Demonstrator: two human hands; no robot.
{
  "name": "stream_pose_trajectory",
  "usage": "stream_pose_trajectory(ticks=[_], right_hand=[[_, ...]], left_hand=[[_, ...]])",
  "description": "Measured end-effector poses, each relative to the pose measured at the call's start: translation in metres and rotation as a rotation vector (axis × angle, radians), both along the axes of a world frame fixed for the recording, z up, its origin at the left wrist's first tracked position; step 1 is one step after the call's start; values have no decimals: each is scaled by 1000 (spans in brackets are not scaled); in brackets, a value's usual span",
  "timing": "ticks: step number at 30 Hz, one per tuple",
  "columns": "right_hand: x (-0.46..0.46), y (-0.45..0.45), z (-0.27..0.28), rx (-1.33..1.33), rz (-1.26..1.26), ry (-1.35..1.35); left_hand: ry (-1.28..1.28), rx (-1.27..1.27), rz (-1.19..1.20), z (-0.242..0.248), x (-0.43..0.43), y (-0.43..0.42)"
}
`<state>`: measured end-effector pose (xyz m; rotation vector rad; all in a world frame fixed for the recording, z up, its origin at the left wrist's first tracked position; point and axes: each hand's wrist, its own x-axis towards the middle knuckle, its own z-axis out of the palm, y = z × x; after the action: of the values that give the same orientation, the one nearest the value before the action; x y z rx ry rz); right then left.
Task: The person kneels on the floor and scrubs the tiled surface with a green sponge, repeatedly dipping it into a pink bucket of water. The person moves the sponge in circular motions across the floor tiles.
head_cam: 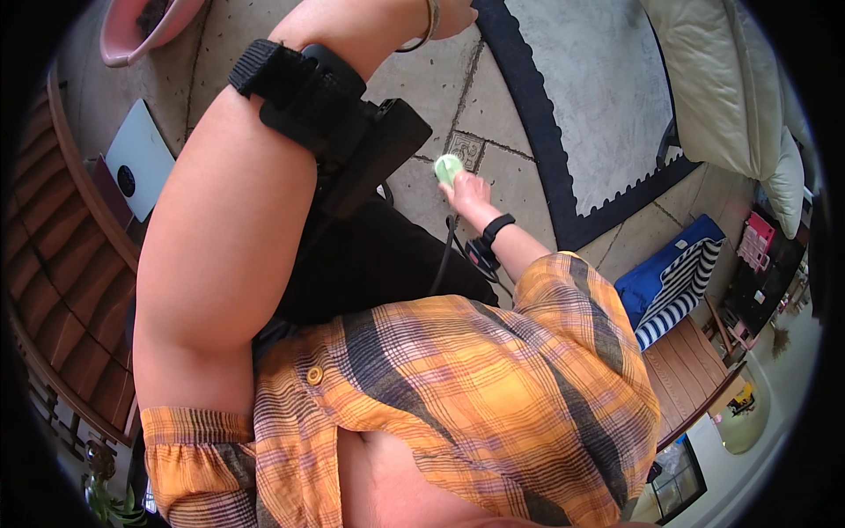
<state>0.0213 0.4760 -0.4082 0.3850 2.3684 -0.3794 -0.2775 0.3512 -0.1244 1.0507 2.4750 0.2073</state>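
Observation:
My right hand (471,193) grips a small light green brush-like object (449,169), seemingly a scrub brush, just above or against the concrete paving. Beside it lies a small patterned tile (466,150) set between the slabs. A black band and a cable are on the right wrist. My left arm reaches up across the view, a black strapped device (343,125) on its forearm. Of my left hand (455,20), only a part shows at the top edge, with a bracelet at its wrist; what its fingers do is hidden.
A dark mat border (528,99) with toothed edges frames a grey surface. Pale cushions (719,86) hang at upper right. Around me are a pink tub (178,30) with dark contents, a laptop (140,162), a slatted wooden bench (72,277) and a blue bag (650,280) with striped lining.

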Motion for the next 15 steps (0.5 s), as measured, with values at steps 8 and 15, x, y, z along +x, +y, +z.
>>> stream_pose_trajectory(ticks=[8, 15], right_hand=[[-98, 32, -9, 157, -123, 122], [-18, -2, -8, -42, 316, 122]], left_hand=[[-17, 9, 11, 6, 7, 6], [14, -5, -26, 6, -1, -7]])
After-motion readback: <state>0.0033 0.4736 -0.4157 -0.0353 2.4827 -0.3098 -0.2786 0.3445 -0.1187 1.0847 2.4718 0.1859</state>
